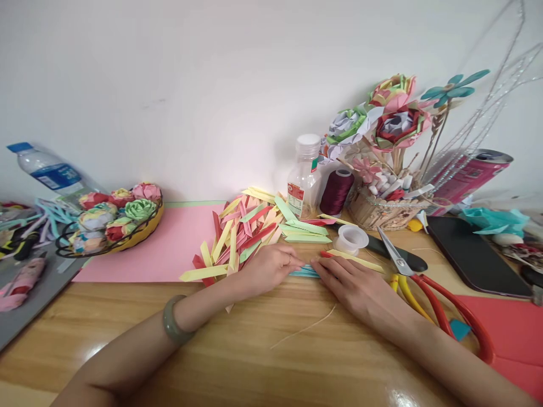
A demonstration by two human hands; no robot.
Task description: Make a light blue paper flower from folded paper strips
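Observation:
Near the middle of the wooden table, my two hands meet over a folded light-blue paper strip [306,271]. My left hand [271,265], its fingers drawn together, pinches the strip's left part. From the other side my right hand [350,278] grips its right part, fingers bent low over the paper; its thumb is hidden. Most of the strip is covered by my fingers. Beside and behind my left hand lies a loose heap of folded paper strips [233,237] in yellow, red, pink and green. Some pale green strips [305,229] lie just beyond my fingertips.
Scissors [401,263] with red handles lie beside my right forearm, near a white tape roll [352,238] and black phone [475,254]. Behind stand a glass bottle [303,181], purple thread spool [336,192] and flower basket [382,209]. A basket of paper flowers [139,232] sits left on pink paper [186,243].

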